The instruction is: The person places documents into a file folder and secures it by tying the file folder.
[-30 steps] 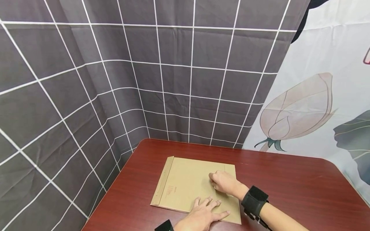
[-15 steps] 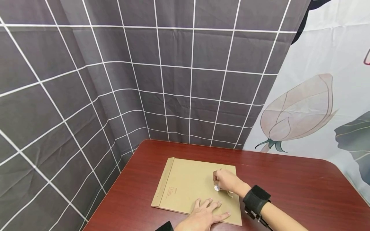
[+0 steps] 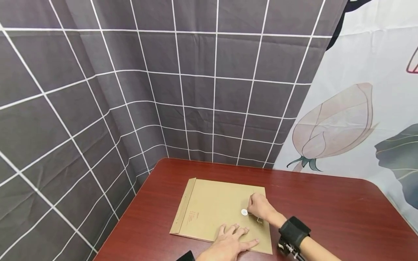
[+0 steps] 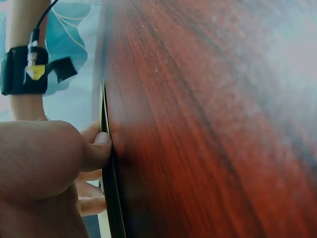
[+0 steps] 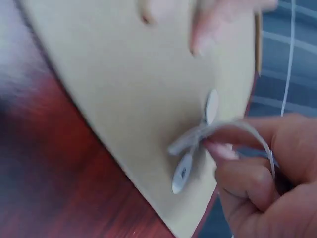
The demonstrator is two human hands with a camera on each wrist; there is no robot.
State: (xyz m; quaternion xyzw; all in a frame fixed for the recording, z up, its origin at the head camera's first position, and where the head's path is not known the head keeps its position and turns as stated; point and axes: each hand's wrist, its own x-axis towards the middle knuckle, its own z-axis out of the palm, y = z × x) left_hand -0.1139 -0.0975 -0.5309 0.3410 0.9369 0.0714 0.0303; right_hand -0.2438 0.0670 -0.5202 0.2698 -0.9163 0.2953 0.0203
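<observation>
A tan kraft-paper envelope (image 3: 215, 199) lies flat on the table, its folded strip at the left end. My left hand (image 3: 226, 241) rests on the near edge of the envelope, fingers spread and pressing it down. Over the right part of it, my right hand (image 3: 260, 206) has its fingers curled and pinches a white string (image 5: 253, 130). Two white paper discs show in the right wrist view: an upper disc (image 5: 212, 106) and a lower disc (image 5: 183, 173), with the string passing between them. From the head, one disc (image 3: 244, 212) appears just left of the right hand.
The red-brown wooden table (image 3: 326, 210) extends to the right of the envelope. A dark curtain with white grid lines (image 3: 196, 90) hangs behind and to the left, and a white floral cloth (image 3: 333, 127) hangs at the right. Each wrist wears a black band (image 3: 295, 231).
My right hand has moved rightward over the envelope, and the white disc it covered is now in view. My left hand has stayed in place.
</observation>
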